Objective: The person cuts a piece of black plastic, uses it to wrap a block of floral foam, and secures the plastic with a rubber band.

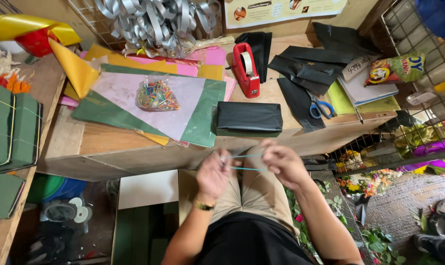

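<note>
Head view, looking straight down over the lap: both hands are up in front of the wooden table [134, 147], stretching a thin light-blue rubber band [247, 162] between them. The left hand [213, 172] pinches one end of it between thumb and fingertips, a bit blurry, with a gold bracelet [203, 206] on that wrist. The right hand [281, 164] pinches the other end, fingers curled in tight. The band hangs in the air just below the table edge, touching nothing else as far as I can see.

At 12 o'clock from the hands, right at the table edge, sits a block wrapped in black plastic [249, 118], with a bit of green showing along its lower edge. No band around it that I can spot, so my guess is the wrapping is done and the banding isn't. At 11 o'clock there's a clear bag of coloured rubber bands [156, 95] lying on sheets of lilac and green paper [134, 105]. A red tape dispenser [245, 68] stands a bit further back at 12, and blue-handled scissors [321, 107] lie at 1 o'clock on loose black plastic sheets [306, 61].

Way over at 9 o'clock, green blocks [11, 130] are stacked, and those do look tied with thin bands. A silver ribbon bundle [153, 22] hangs at the top.
</note>
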